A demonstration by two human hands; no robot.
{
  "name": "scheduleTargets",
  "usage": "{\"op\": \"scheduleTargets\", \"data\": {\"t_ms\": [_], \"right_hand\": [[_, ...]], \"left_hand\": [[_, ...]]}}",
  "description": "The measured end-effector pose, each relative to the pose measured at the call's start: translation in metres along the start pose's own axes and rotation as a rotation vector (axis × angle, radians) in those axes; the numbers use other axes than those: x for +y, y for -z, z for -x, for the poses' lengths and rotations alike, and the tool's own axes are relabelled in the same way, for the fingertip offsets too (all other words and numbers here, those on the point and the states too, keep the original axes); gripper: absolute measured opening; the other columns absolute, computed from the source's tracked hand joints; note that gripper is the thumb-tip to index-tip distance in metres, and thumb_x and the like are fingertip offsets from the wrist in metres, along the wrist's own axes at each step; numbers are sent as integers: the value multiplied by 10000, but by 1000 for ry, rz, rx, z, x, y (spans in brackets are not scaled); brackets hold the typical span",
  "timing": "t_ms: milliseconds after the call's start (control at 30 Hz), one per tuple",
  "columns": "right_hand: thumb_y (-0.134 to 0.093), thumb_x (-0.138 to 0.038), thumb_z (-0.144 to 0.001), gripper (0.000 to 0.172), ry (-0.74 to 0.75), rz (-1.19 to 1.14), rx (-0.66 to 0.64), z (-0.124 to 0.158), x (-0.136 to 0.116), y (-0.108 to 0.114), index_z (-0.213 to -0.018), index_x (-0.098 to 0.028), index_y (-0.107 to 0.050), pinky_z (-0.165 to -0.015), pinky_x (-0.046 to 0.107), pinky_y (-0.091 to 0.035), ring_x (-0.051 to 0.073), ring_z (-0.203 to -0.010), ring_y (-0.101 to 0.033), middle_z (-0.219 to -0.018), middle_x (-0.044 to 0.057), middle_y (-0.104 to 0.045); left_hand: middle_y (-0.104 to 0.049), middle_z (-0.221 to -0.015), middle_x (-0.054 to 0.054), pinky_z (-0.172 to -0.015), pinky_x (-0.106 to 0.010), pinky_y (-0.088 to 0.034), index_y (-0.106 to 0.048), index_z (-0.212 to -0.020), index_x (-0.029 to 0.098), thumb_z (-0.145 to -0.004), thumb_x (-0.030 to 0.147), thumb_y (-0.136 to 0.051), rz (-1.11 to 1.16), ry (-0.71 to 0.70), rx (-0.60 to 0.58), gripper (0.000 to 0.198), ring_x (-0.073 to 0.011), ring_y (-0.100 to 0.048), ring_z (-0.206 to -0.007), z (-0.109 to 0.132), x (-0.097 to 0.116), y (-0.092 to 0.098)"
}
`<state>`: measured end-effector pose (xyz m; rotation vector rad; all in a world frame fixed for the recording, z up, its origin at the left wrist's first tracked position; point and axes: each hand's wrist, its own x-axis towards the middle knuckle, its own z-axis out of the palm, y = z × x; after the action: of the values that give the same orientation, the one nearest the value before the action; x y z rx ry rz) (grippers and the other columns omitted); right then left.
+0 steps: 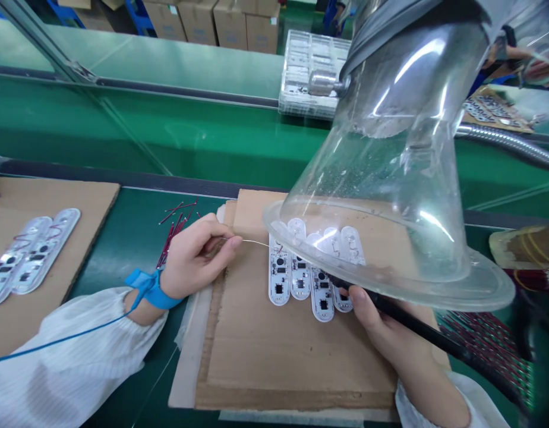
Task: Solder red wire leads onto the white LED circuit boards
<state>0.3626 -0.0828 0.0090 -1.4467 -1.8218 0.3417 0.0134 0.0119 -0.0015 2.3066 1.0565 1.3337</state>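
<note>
- My left hand [196, 258] has its fingers [232, 242] closed in a pinch on a thin silver wire [255, 242], which reaches out toward the boards.
- My right hand [388, 339] has its fingers closed around a black soldering iron [435, 337]; its tip is hidden behind the hood.
- Five white circuit boards [301, 273], rounded and glossy, lie side by side on rough brown cardboard [292, 368], partly under a clear plastic hood [381, 178].
- Good work here calls for a short length of wire and both wrists steady, since the wire is fine and bends easily.
- Thin red-sheathed wires [174, 235] lie just past my left hand on the green table [105, 249].
- A blue fabric strap [150, 289] circles my left wrist.
</note>
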Motion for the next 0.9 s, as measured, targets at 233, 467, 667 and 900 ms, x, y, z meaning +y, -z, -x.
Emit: {"op": "scheduleTargets", "data": {"t_ms": [233, 467, 667, 900], "right_hand": [[-838, -465, -1025, 235, -193, -142, 151, 18, -3, -7, -1155, -269, -850, -772, 398, -734, 279, -831, -859, -967, 69, -875], [-835, -427, -1029, 172, -146, -203, -3, 15, -9, -14, -1104, -277, -797, -783, 369, -746, 242, -754, -840, -918, 53, -853], [-875, -440, -988, 220, -154, -153, -27, 18, 1, -15, -1115, -273, -808, -780, 369, -740, 264, -835, -851, -963, 69, -863], [-894, -435, -971, 228, -150, -148, -40, 13, -5, -15, -1111, -274, -814, -769, 359, -740, 250, -811, -841, -956, 59, -857]], "left_hand": [[-419, -700, 77, -539, -256, -341, -640, -944, 220, -1010, 104, -752, -9, -34, 61, 174, -99, -426, -586, -2, -1, 1], [-424, -700, 70, -546, -273, -353, -632, -928, 223, -997, 88, -743, -9, -9, 43, 188, -107, -426, -593, 0, 0, -1], [-429, -685, 66, -532, -282, -345, -656, -940, 231, -1007, 116, -739, -5, 8, 21, 157, -117, -430, -582, -2, 2, 0], [-476, -639, 64, -524, -293, -359, -676, -895, 229, -1043, 196, -720, 1, 51, -32, 158, -121, -419, -549, -4, 5, 0]]}}
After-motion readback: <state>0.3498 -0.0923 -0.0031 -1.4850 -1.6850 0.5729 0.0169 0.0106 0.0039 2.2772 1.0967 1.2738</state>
